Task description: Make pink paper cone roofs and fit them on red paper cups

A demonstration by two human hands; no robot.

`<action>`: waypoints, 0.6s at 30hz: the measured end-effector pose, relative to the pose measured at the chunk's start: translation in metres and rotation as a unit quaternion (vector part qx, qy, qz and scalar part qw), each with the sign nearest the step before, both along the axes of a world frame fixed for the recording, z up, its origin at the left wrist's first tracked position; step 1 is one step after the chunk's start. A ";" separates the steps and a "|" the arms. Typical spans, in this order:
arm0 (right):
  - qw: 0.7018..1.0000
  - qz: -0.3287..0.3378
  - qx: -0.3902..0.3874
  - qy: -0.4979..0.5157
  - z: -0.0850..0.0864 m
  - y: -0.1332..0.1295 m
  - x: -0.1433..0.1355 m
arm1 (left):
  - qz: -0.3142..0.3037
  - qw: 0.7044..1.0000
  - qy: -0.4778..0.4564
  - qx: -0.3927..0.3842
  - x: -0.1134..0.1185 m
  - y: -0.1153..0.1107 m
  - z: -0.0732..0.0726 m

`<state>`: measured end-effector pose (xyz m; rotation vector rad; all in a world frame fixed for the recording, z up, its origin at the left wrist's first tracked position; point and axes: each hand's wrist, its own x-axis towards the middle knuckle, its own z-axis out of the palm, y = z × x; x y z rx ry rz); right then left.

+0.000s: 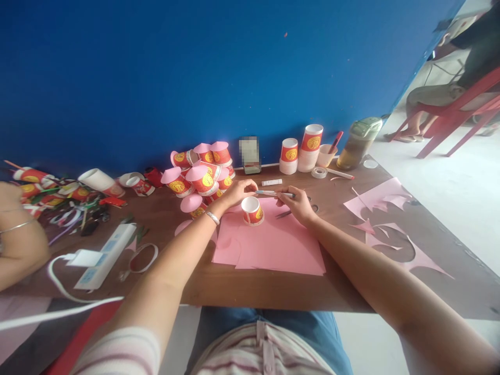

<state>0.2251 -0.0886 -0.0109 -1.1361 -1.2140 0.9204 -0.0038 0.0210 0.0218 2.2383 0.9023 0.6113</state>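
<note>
My right hand (296, 203) grips a slim white and blue pen (269, 192), held roughly level. At the pen's left end, the fingers of my left hand (242, 191) are pinched together; whether a cap sits between them is too small to tell. Just below the pen stands a red and white paper cup (252, 210) with a yellow emblem, its white opening upward. The cup rests on a stack of pink paper sheets (273, 250). Scissors (284, 214) lie partly under my right hand. A white tube like a glue stick (272, 182) lies behind the pen.
Cups with pink cone tops (202, 178) are piled at left. Stacked cups (310, 148), a tape roll (319, 172) and a bottle (359, 143) stand by the blue wall. Pink scraps (420, 255) lie right. A power strip (105, 255) and another person's arm (19, 234) are left.
</note>
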 end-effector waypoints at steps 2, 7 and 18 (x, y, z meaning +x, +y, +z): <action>1.000 0.011 -0.008 0.025 0.000 0.002 0.001 | -0.004 1.000 -0.007 -0.016 0.000 0.000 0.002; 0.995 0.027 -0.035 0.085 0.003 0.003 0.000 | 0.014 0.993 -0.054 -0.100 -0.002 -0.004 0.012; 0.986 0.047 -0.032 0.157 0.009 -0.001 -0.004 | -0.001 0.980 -0.118 -0.159 0.005 -0.013 0.028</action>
